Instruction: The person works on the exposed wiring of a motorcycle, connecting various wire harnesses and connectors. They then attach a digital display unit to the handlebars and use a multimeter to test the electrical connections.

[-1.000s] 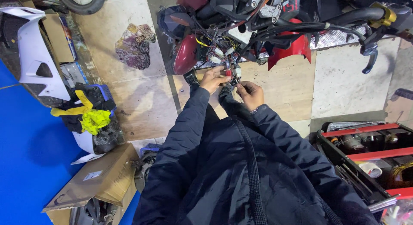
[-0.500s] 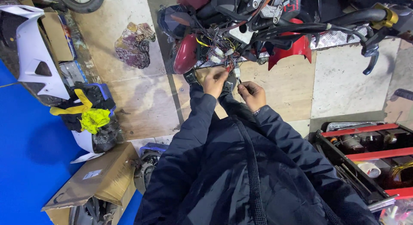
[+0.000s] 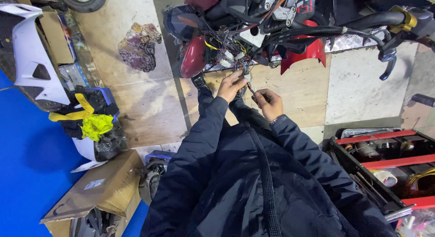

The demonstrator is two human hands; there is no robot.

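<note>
A bundle of loose wires [image 3: 239, 60] hangs from the stripped front of a red motorcycle [image 3: 253, 33], and the left hand [image 3: 231, 85] reaches up into it, fingers pinched on a small connector at the bundle's lower end. Just below and to the right, the right hand [image 3: 268, 103] is clenched around a thin dark tool [image 3: 250, 88] whose tip points up toward that connector. Well off to the right of both hands stands a red-and-black tool chest [image 3: 385, 160]; far to the left lie a cardboard box [image 3: 99, 189] and a yellow rag [image 3: 93, 123].

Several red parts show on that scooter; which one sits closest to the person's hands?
The rounded dark red glossy panel, just left of the wire bundle that the left hand touches. The brighter, pointed red fairing piece hangs farther off to the right.
</note>
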